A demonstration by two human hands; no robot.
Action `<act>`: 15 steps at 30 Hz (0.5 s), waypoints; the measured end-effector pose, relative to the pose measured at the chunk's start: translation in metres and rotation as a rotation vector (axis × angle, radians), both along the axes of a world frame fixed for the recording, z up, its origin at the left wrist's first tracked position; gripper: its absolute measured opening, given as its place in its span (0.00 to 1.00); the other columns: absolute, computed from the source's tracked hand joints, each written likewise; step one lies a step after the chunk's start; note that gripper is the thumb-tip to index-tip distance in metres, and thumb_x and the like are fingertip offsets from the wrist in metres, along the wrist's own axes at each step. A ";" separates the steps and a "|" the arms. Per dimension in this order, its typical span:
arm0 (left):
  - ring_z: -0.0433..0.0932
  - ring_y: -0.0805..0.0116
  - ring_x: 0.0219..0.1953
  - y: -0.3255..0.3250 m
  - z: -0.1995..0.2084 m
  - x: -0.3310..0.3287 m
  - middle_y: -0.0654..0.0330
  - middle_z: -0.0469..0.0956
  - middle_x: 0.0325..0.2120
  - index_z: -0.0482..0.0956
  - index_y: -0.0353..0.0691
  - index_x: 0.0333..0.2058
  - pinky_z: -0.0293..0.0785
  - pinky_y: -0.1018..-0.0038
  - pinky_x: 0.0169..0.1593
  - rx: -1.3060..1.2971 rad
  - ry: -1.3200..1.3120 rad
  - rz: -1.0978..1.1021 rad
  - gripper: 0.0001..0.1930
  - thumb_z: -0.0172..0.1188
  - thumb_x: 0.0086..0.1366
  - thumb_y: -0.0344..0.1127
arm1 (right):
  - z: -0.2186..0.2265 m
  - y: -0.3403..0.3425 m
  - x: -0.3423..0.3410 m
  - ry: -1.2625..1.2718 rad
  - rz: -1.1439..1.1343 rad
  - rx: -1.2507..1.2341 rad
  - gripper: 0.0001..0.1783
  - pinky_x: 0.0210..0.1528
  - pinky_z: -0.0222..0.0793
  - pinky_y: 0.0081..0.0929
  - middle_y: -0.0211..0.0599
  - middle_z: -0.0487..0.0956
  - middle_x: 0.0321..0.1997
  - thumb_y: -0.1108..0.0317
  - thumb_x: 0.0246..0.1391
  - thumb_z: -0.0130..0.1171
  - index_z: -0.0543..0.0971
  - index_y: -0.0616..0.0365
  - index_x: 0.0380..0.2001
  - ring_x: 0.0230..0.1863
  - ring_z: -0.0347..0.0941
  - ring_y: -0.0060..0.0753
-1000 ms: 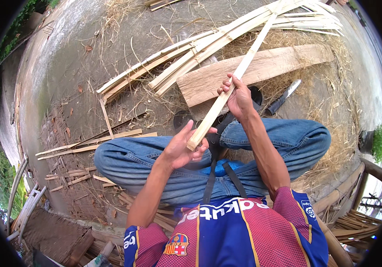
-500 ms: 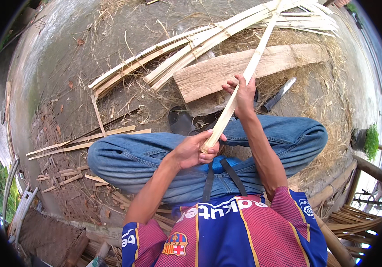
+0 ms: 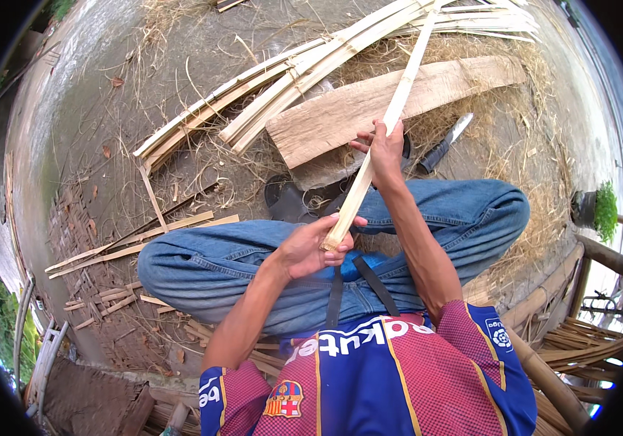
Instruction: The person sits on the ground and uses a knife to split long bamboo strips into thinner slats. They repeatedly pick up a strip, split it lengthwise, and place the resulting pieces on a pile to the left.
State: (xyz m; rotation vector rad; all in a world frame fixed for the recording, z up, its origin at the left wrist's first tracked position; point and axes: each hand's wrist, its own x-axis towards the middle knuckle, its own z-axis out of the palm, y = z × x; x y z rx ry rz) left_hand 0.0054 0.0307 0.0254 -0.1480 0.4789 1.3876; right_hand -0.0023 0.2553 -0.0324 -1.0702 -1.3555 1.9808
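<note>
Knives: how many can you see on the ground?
1. The knife lies right of the long pale strip, between the wide wooden board and the person's right leg. More could be hidden under the straw.

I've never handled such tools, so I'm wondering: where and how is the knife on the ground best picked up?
Probably by its dark handle, coming from the person's side: the knife lies with that handle near the right leg, its pale blade pointing away.
</note>
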 end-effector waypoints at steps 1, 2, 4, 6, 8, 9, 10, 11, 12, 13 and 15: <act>0.62 0.80 0.21 0.000 0.000 0.001 0.63 0.71 0.27 0.65 0.34 0.61 0.62 0.81 0.27 -0.009 0.000 0.003 0.25 0.33 0.80 0.48 | -0.001 -0.001 0.001 0.004 0.002 0.004 0.13 0.33 0.86 0.35 0.44 0.66 0.51 0.68 0.70 0.45 0.59 0.61 0.52 0.40 0.76 0.35; 0.62 0.80 0.21 0.000 0.000 0.002 0.63 0.71 0.27 0.65 0.34 0.61 0.62 0.81 0.27 -0.019 0.001 0.006 0.25 0.33 0.80 0.48 | -0.002 -0.001 0.001 -0.004 0.000 0.005 0.13 0.33 0.86 0.35 0.45 0.66 0.50 0.69 0.69 0.45 0.58 0.61 0.52 0.39 0.76 0.35; 0.63 0.80 0.21 0.000 -0.001 0.003 0.64 0.70 0.26 0.65 0.33 0.62 0.63 0.81 0.27 -0.012 -0.012 0.016 0.26 0.34 0.80 0.49 | -0.002 0.000 0.000 -0.020 -0.005 0.011 0.14 0.33 0.86 0.34 0.45 0.66 0.49 0.69 0.69 0.45 0.58 0.62 0.51 0.38 0.76 0.35; 0.64 0.80 0.21 0.002 -0.006 0.004 0.64 0.69 0.25 0.64 0.32 0.62 0.63 0.81 0.26 0.020 -0.035 0.032 0.28 0.35 0.80 0.51 | -0.004 -0.001 0.000 -0.020 0.002 0.017 0.14 0.32 0.87 0.35 0.46 0.66 0.49 0.70 0.68 0.44 0.58 0.64 0.51 0.36 0.76 0.35; 0.62 0.81 0.20 0.004 -0.008 0.008 0.65 0.67 0.24 0.67 0.31 0.59 0.62 0.81 0.25 0.014 -0.055 0.062 0.27 0.35 0.80 0.51 | -0.006 -0.001 0.001 -0.011 0.002 0.017 0.14 0.31 0.87 0.36 0.47 0.65 0.49 0.71 0.68 0.44 0.57 0.65 0.51 0.35 0.77 0.36; 0.62 0.81 0.20 0.005 -0.010 0.010 0.66 0.66 0.23 0.68 0.31 0.57 0.62 0.80 0.25 0.010 -0.067 0.078 0.28 0.34 0.80 0.52 | -0.006 -0.003 0.001 -0.003 0.000 0.013 0.14 0.30 0.87 0.36 0.47 0.65 0.49 0.71 0.68 0.43 0.57 0.65 0.51 0.34 0.77 0.37; 0.61 0.81 0.19 0.005 -0.012 0.011 0.67 0.65 0.22 0.68 0.30 0.56 0.62 0.80 0.24 -0.009 -0.075 0.072 0.28 0.34 0.80 0.52 | -0.006 -0.004 0.001 0.005 -0.002 0.008 0.14 0.30 0.88 0.37 0.47 0.65 0.49 0.72 0.68 0.43 0.56 0.65 0.51 0.34 0.77 0.38; 0.61 0.81 0.19 0.005 -0.014 0.012 0.67 0.64 0.21 0.69 0.30 0.54 0.61 0.80 0.24 -0.027 -0.082 0.066 0.28 0.34 0.80 0.52 | -0.006 -0.004 0.002 -0.001 -0.003 0.011 0.14 0.29 0.88 0.37 0.48 0.65 0.50 0.72 0.68 0.43 0.56 0.65 0.51 0.34 0.78 0.38; 0.60 0.81 0.19 0.004 -0.014 0.013 0.68 0.63 0.21 0.70 0.30 0.53 0.61 0.80 0.23 -0.049 -0.089 0.062 0.28 0.34 0.80 0.52 | -0.006 -0.005 0.003 -0.006 -0.002 0.011 0.14 0.29 0.88 0.38 0.48 0.65 0.50 0.71 0.69 0.43 0.56 0.66 0.51 0.34 0.78 0.39; 0.60 0.81 0.18 0.004 -0.014 0.014 0.68 0.62 0.21 0.70 0.30 0.53 0.61 0.81 0.23 -0.049 -0.089 0.062 0.28 0.34 0.80 0.52 | -0.006 -0.005 0.004 -0.012 -0.001 0.010 0.14 0.29 0.88 0.38 0.48 0.64 0.50 0.71 0.69 0.42 0.56 0.66 0.52 0.35 0.78 0.40; 0.59 0.81 0.18 0.004 -0.013 0.014 0.68 0.62 0.20 0.70 0.29 0.52 0.60 0.81 0.23 -0.047 -0.088 0.061 0.28 0.34 0.80 0.52 | -0.005 -0.006 0.006 -0.025 0.015 0.010 0.14 0.28 0.88 0.38 0.48 0.64 0.51 0.71 0.69 0.42 0.56 0.66 0.52 0.36 0.79 0.41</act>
